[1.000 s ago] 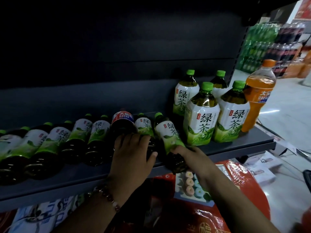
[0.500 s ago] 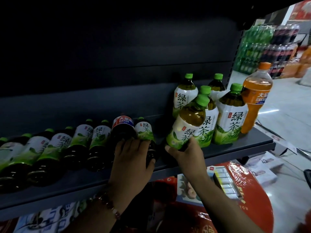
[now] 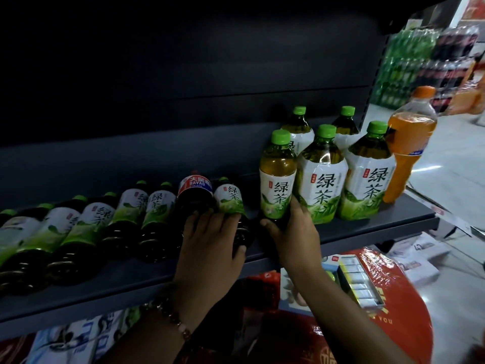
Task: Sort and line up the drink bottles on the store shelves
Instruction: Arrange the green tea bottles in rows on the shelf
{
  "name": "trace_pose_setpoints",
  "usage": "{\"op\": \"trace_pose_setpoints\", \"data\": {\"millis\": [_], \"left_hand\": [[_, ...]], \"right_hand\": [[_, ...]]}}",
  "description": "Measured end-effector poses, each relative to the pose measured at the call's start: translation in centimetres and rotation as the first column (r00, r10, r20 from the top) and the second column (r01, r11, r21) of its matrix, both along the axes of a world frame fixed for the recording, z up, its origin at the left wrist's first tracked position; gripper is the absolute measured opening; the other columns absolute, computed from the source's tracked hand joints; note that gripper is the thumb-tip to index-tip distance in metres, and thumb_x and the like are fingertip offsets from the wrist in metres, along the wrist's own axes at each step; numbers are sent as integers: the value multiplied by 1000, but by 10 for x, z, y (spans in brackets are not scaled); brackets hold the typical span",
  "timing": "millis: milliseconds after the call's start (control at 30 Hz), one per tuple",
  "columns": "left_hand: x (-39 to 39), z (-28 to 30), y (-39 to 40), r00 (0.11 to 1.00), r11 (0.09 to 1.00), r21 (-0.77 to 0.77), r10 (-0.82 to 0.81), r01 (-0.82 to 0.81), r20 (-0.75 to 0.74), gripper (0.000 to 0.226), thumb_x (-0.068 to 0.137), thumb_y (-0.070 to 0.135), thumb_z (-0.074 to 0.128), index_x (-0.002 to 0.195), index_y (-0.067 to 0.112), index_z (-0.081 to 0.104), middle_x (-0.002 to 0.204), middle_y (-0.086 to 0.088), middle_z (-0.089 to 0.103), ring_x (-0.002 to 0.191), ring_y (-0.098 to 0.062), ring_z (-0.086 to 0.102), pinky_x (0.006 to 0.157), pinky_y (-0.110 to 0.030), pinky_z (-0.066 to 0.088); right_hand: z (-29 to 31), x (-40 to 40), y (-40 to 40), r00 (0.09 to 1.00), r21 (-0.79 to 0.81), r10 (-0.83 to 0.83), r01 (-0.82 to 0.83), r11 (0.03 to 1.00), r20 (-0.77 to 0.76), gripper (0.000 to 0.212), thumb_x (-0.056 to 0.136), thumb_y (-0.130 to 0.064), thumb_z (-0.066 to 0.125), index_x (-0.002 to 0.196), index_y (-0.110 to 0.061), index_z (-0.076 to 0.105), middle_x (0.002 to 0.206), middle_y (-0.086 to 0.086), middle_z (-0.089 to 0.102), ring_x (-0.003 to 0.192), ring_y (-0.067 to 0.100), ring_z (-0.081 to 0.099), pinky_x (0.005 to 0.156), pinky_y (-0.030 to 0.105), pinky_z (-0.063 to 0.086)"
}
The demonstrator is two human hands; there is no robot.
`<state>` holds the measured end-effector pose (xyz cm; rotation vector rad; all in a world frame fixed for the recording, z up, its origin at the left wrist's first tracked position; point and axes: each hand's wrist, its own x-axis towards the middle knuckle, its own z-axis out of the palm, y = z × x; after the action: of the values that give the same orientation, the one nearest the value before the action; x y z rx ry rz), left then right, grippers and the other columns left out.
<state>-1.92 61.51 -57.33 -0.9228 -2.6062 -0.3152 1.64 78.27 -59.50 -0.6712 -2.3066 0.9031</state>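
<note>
Green tea bottle (image 3: 277, 177) — upright, cap up

Blurred crates (image 3: 420, 67); leftmost bottle (image 3: 6, 214) cropped.

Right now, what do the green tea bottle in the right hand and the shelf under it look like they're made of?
Green tea bottle: seemingly clear glossy plastic, since the amber tea shows through above a white and green printed label, probably film; the green cap looks like matte plastic. Shelf: probably painted metal, a thin, flat dark grey deck with a dull sheen.
</note>
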Motion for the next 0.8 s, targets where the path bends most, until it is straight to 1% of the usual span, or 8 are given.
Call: {"op": "trace_pose_setpoints", "data": {"millis": [167, 267, 400, 467, 567, 633, 733, 800], "left_hand": [[-1, 3, -6, 1000, 1000, -9, -7, 7, 24, 55, 84, 45, 61, 135, 26, 52, 129, 4, 58, 130, -24, 44, 113, -46, 28], [-2, 7, -14, 1000, 1000, 7, 24, -24, 9, 55, 83, 46, 59, 134, 27, 52, 133, 1, 55, 130, -26, 44, 111, -49, 31], [-6, 7, -27, 994, 995, 26, 97, -99, 49, 61, 80, 44, 65, 137, 25, 50, 142, -6, 48, 132, -33, 43, 107, -53, 36], [-8, 7, -33, 990, 993, 7, 121, -122, 77, 64, 80, 44, 66, 140, 25, 49, 148, -7, 44, 134, -34, 41, 107, -53, 34], [-9, 5, -40, 988, 995, -8, 100, -100, 114, 69, 87, 46, 60, 149, 29, 35, 158, -3, 28, 141, -31, 30, 113, -47, 26], [-9, 5, -44, 991, 997, -6, 78, -78, 111, 69, 91, 47, 55, 152, 31, 28, 161, -2, 20, 144, -30, 25, 115, -45, 23], [-11, 4, -46, 989, 998, 12, 63, -65, 134, 66, 96, 50, 46, 154, 33, 21, 164, 0, 11, 146, -28, 18, 117, -44, 17], [-11, 3, -45, 988, 998, 26, 60, -64, 142, 63, 97, 55, 38, 154, 33, 21, 164, 0, 11, 146, -27, 16, 118, -44, 15]], "right_hand": [[6, 19, -1, 996, 2, 15, -15, 1000, -88, 56, 86, -36, 70, 135, -22, 46, 124, -3, 55, 117, 18, 53, 94, 39, 49], [17, 29, -22, 977, 156, 136, -111, 982, -162, 36, 91, -34, 64, 124, -22, 54, 115, -6, 54, 106, 12, 53, 88, 35, 50], [14, 17, -54, 935, 202, 348, -354, 913, 62, 55, 96, -49, 49, 147, -32, 38, 136, -1, 48, 124, 19, 45, 101, 35, 42], [11, 11, -58, 927, 126, 351, -367, 921, 134, 53, 97, -53, 45, 145, -31, 39, 136, 2, 50, 124, 24, 48, 99, 37, 43], [16, 12, -56, 959, 14, 259, -262, 965, 112, 39, 94, -54, 50, 119, -24, 50, 117, 3, 55, 107, 25, 57, 83, 36, 47], [21, 14, -56, 976, -149, 202, -188, 971, 85, 37, 91, -53, 56, 111, -22, 49, 112, 0, 57, 101, 23, 57, 80, 33, 44], [28, 13, -53, 973, -499, 202, -121, 858, 110, 53, 83, -57, 65, 117, -19, 51, 113, -1, 62, 102, 19, 59, 87, 32, 44], [29, 12, -46, 951, -544, 248, -113, 832, 183, 57, 77, -62, 66, 114, -20, 61, 110, -1, 67, 100, 21, 64, 91, 38, 51]]}}
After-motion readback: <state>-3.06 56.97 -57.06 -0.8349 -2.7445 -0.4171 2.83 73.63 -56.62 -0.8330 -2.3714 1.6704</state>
